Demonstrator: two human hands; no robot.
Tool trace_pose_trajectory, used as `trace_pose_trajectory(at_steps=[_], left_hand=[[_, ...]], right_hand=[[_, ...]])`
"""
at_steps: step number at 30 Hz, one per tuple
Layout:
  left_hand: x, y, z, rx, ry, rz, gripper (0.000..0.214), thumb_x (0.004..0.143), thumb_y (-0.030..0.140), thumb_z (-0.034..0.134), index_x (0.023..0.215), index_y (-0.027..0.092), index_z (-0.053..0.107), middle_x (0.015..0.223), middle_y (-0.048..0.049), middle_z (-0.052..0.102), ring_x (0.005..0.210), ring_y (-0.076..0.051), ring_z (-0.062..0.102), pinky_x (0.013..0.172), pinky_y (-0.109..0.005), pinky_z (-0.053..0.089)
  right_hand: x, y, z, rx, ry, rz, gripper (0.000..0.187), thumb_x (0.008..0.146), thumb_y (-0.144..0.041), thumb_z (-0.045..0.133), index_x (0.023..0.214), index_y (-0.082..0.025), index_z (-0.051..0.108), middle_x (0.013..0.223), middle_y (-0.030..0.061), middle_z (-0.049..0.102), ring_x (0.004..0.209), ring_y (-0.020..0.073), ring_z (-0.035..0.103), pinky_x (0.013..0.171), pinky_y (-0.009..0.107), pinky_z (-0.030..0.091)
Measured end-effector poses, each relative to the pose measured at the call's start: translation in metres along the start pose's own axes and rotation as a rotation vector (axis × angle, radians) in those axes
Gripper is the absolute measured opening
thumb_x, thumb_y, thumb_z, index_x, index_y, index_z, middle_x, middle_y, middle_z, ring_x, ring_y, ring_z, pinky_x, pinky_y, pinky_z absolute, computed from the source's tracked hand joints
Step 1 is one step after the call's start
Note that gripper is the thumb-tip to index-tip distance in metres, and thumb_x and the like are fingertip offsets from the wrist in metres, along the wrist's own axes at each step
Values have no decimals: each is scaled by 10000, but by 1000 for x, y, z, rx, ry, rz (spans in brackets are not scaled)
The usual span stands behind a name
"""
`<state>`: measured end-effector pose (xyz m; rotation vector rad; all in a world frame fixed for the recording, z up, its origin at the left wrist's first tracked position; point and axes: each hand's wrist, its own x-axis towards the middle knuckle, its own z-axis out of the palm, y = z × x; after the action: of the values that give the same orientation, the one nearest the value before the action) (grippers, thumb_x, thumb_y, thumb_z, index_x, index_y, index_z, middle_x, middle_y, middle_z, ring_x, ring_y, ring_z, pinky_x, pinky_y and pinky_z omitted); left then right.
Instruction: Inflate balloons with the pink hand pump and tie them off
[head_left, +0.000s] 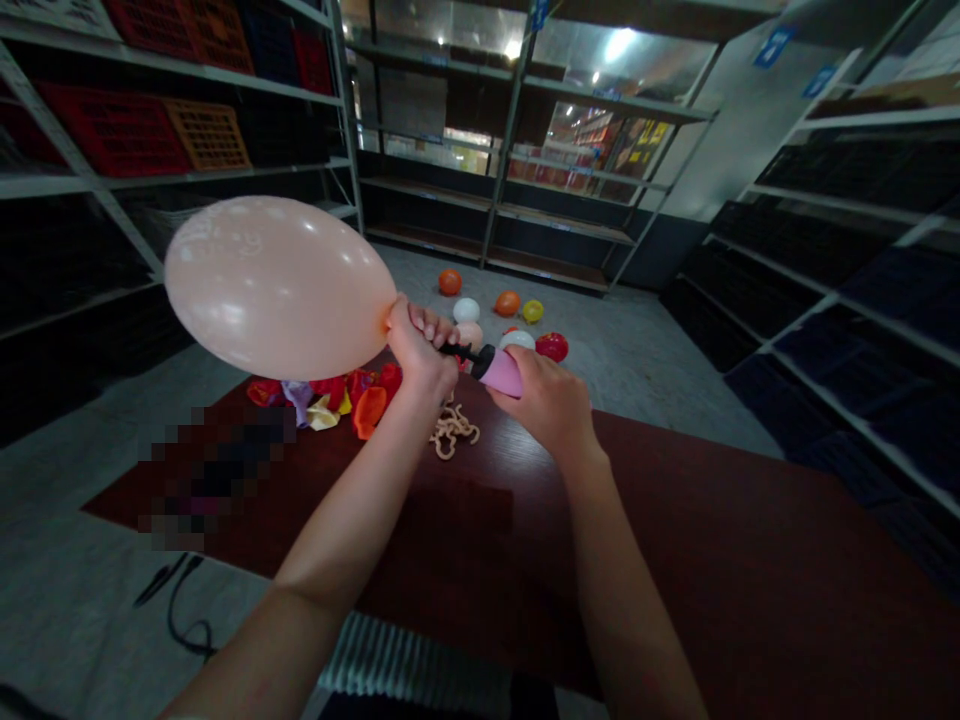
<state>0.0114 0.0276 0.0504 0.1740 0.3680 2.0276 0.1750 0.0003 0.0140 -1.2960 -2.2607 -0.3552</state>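
A large inflated peach balloon (274, 287) floats above the left side of the dark red table (712, 560). My left hand (420, 352) is closed around the balloon's neck, where it meets the black nozzle of a pink hand pump (496, 368). My right hand (546, 402) is wrapped around the pump's body, just right of the left hand. Both hands hover over the table's far edge.
A heap of flat balloons (337, 395) in red, orange, yellow and purple lies on the table beside a pile of rubber bands (452, 430). Several inflated balloons (508, 303) sit on the floor beyond. Metal shelving lines both sides. A black cable (184, 610) lies on the floor at left.
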Motion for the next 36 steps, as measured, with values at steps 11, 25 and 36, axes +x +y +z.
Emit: trace_pose_trajectory(at_steps=[11, 25, 36], left_hand=[[0, 56, 13, 36, -56, 124, 523, 1078, 240, 347, 578, 189, 201, 422, 80, 180, 318, -50, 183, 395, -211, 204], [-23, 77, 26, 33, -188, 182, 587, 1113, 336, 323, 559, 181, 204, 401, 58, 189, 302, -54, 173, 367, -218, 194], [-28, 18, 20, 111, -210, -2, 661, 1046, 481, 506, 546, 188, 187, 416, 77, 147, 324, -59, 146, 360, -217, 192]], right_hand=[[-5, 36, -4, 190, -71, 23, 494, 858, -514, 661, 1274, -248, 645, 1204, 95, 735, 1033, 302, 699, 841, 432, 534], [-7, 36, -18, 306, -128, 41, 556, 830, -555, 695, 1296, -255, 662, 1179, 92, 748, 1030, 308, 710, 821, 417, 530], [-7, 23, -35, 218, -210, 44, 577, 856, -621, 652, 1295, -247, 656, 1019, 88, 772, 892, 302, 720, 718, 375, 483]])
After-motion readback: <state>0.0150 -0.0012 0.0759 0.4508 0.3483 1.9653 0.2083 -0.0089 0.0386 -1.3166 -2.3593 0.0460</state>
